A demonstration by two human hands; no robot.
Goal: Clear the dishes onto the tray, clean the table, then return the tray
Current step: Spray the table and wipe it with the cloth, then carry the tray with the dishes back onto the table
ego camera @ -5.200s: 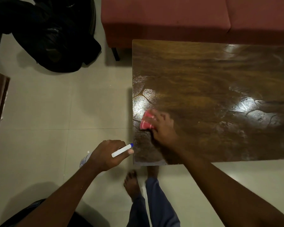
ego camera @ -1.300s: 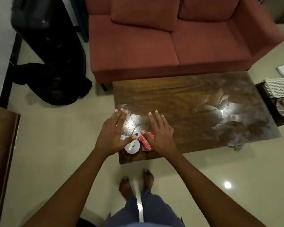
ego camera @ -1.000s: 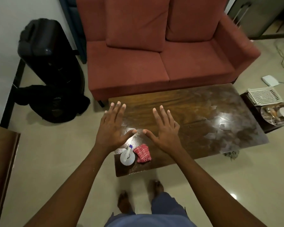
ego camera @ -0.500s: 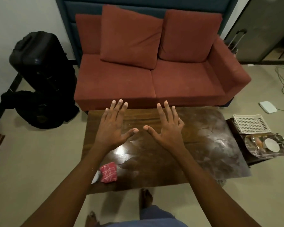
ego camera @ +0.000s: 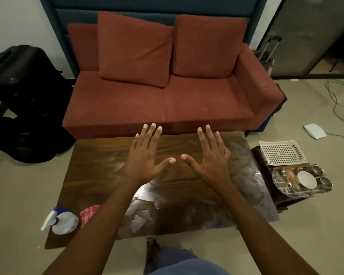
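Observation:
The dark wooden coffee table point(ego camera: 99, 175) fills the middle, with wet streaks on its near and right parts. My left hand point(ego camera: 145, 155) and my right hand point(ego camera: 209, 155) hover above it, palms down, fingers spread, holding nothing. At the table's near left corner stand a white spray bottle point(ego camera: 63, 220) and a red checked cloth point(ego camera: 87, 214), partly hidden by my left forearm. To the right, on a low dark stand, rests a round glass tray point(ego camera: 282, 190) carrying a white bowl point(ego camera: 306, 179), small cups and cutlery.
A red sofa point(ego camera: 167, 100) stands just behind the table. A white perforated basket point(ego camera: 282, 152) sits beside the tray. Black luggage point(ego camera: 22, 100) is on the floor at left. A white device point(ego camera: 314, 131) with cables lies at right.
I have let go of the cloth and the spray bottle, leaving them on the near left corner. Both hands rose and spread open. The view lifted and drew back, showing sofa and tray.

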